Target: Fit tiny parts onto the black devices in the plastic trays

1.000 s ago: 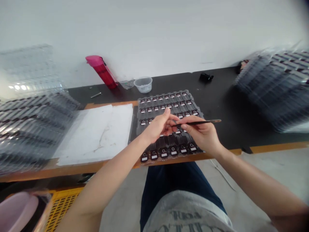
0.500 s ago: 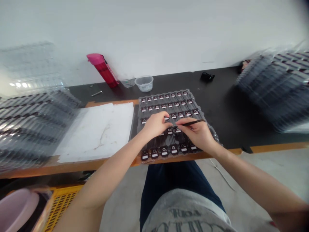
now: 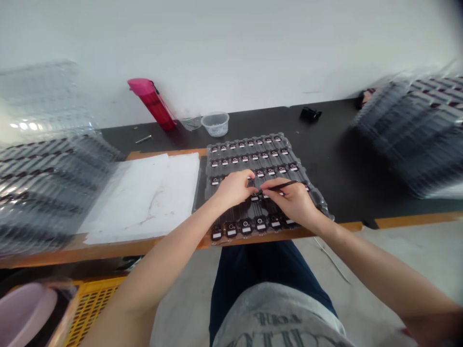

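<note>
A clear plastic blister tray (image 3: 231,208) lies before me, with rows of small black parts (image 3: 261,223), each with a ring mark and a white label. My left hand (image 3: 236,187) rests over its middle rows, thumb and forefinger curled round one small black part, which they mostly cover. In my right hand (image 3: 293,198) is a thin dark tool that looks like tweezers (image 3: 285,184), pinched like a pen. Its tip is close to the left fingertips, hidden by the right fingers. Both hands are nearly touching above the tray.
Stacks of filled trays stand at left (image 3: 47,193) and right (image 3: 427,140). White paper sheets (image 3: 144,197) lie left of my tray. Behind are a pink bottle (image 3: 154,103), a clear plastic tub (image 3: 216,126) and a black object (image 3: 310,114). A yellow crate (image 3: 94,301) sits below the table edge.
My right hand has shifted slightly left and the tool has tilted a little. My left hand stays almost in place. The tray has not visibly moved.
</note>
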The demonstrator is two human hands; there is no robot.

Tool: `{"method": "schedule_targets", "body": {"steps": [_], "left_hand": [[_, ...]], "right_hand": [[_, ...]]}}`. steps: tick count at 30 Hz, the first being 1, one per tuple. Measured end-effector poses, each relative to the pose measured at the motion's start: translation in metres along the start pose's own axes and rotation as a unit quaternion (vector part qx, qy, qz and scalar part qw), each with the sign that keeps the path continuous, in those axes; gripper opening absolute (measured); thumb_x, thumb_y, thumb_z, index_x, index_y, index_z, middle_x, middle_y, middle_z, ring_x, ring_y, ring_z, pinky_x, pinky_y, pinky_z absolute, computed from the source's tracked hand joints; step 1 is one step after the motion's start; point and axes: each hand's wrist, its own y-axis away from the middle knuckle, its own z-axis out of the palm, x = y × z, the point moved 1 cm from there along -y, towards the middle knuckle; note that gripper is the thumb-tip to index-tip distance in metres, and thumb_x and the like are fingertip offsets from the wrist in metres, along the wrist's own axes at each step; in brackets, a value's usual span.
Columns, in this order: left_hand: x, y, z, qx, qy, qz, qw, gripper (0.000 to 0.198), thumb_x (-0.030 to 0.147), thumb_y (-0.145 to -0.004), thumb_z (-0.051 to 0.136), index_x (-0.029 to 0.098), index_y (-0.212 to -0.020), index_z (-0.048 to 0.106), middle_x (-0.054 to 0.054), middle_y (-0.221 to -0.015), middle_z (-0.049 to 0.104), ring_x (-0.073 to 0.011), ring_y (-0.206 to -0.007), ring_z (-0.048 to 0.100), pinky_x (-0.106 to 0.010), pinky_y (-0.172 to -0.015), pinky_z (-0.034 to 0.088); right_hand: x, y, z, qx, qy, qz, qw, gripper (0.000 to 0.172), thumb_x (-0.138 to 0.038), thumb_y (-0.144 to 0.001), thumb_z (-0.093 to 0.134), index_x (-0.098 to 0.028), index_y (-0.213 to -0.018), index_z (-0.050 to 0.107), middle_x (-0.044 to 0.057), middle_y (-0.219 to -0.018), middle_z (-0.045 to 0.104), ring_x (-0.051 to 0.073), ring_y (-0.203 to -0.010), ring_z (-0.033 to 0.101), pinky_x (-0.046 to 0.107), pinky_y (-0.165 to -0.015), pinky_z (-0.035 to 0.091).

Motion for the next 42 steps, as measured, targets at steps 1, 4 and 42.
{"method": "schedule_targets", "body": {"steps": [1,4,42], "left_hand": [[0.0001,0.0000,0.0002,-0.001,0.000,-0.001,1.000,0.035,0.035,-0.072,0.065,0.021,-0.104,0.061,0.003,-0.067,0.060,-0.0145,-0.060,0.054,-0.024,-0.055,0.033],[0.0001,-0.0002,0.0006,0.000,0.000,0.001,1.000,0.035,0.035,-0.072,0.065,0.021,-0.104,0.061,0.003,-0.068,0.060,-0.0145,-0.061,0.054,-0.024,-0.055,0.033],[0.0030,0.0018,0.0021,0.004,-0.037,0.020,0.999,0.042,0.031,-0.071,0.065,0.023,-0.112,0.055,0.000,-0.076,0.064,-0.0191,-0.074,0.060,-0.025,-0.056,0.034]], "right_hand": [[-0.0004,0.0000,0.0000,-0.001,0.000,0.001,1.000,0.011,-0.021,-0.083,0.060,-0.019,-0.087,0.070,0.001,-0.089,0.072,0.016,-0.083,0.067,0.024,-0.074,0.051],[-0.0011,-0.0003,-0.0001,-0.001,0.007,0.005,1.000,0.011,-0.021,-0.082,0.061,-0.020,-0.088,0.070,0.001,-0.089,0.073,0.016,-0.083,0.068,0.025,-0.074,0.051],[0.0011,0.0003,0.0000,-0.013,-0.020,0.008,1.000,0.014,-0.024,-0.083,0.058,-0.020,-0.087,0.071,0.003,-0.092,0.072,0.018,-0.086,0.067,0.030,-0.080,0.053]]}}
